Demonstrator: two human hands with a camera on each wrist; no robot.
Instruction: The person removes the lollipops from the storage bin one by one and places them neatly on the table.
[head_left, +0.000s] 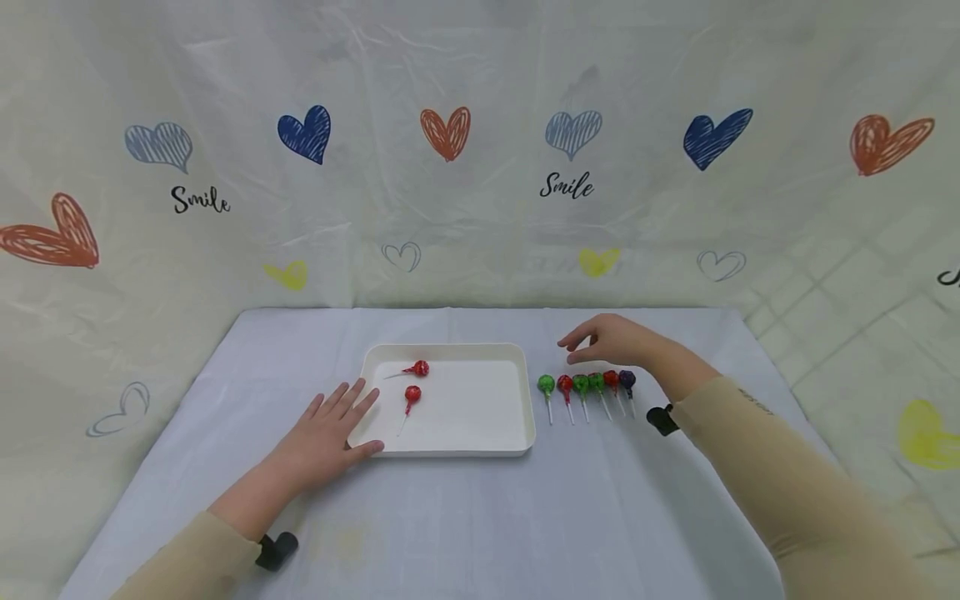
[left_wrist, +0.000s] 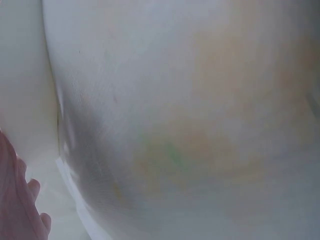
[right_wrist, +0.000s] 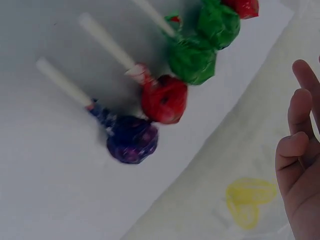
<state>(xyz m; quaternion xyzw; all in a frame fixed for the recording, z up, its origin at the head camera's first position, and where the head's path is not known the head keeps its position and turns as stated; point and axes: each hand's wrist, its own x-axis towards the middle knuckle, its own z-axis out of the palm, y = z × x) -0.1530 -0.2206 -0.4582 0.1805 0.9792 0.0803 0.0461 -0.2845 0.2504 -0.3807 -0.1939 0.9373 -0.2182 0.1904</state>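
Note:
My left hand [head_left: 318, 442], fingers spread, rests at the left rim of a white tray [head_left: 480, 452]; in the left wrist view only part of this hand [left_wrist: 20, 200] shows. Two red lollipops lie in the tray's left half: one [head_left: 421, 368] towards the back, the other [head_left: 412, 395] nearer the front. Loosely bent and holding nothing, my right hand [head_left: 611, 340] hovers just behind a row of lollipops to the right of the tray. That row has green [head_left: 546, 383], red [head_left: 565, 383] and, at its right end, purple [head_left: 627, 380] wrapped heads, sticks pointing towards me.
A white cloth [head_left: 450, 533] covers the table. Behind it hangs a pale sheet [head_left: 495, 217] printed with hearts and the word Smile. A dark wrist device [head_left: 277, 552] sits at my left sleeve, another dark one [head_left: 662, 420] at my right.

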